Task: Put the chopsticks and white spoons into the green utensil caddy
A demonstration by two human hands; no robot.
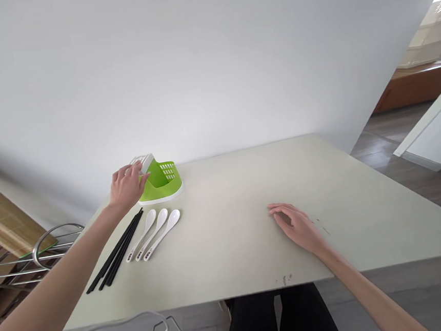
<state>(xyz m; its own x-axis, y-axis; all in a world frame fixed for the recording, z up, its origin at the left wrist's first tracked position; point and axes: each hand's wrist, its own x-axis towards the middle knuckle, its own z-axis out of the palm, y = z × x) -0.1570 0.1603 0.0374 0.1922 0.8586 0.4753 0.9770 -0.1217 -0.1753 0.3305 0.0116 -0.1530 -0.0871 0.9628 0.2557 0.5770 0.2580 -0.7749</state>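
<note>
Head view: my only feed; it shows two bare hands at one pale worktop (230,236) against a white wall (215,68).
Left hand (126,186): it reaches to the far left, fingers bent over the white top of the basket. From here I cannot tell whether they grip or merely rest.
Green basket (161,192): upright on the worktop near the wall. I take it to be light; a one-sided push up high could tip or skid it, as I see nothing bracing its other side.
White top (148,160): partly behind the hand, so its join is hidden from me. If it only sits loose, an uneven pull could make it slip.
White spoons (151,237): three side by side, bowls towards the basket. They look glossy, perhaps ceramic; the basket sliding forward could knock them together and chip one.
Black chopsticks (121,246): loosely bunched left of the spoons, tips near the basket. A dropped left forearm could scatter them, or send one over the side.
Right hand (293,225): low over the worktop, fingers relaxed and parted, holding nothing. Being well apart from the basket, it might arrive too late to steady a tip.
</note>
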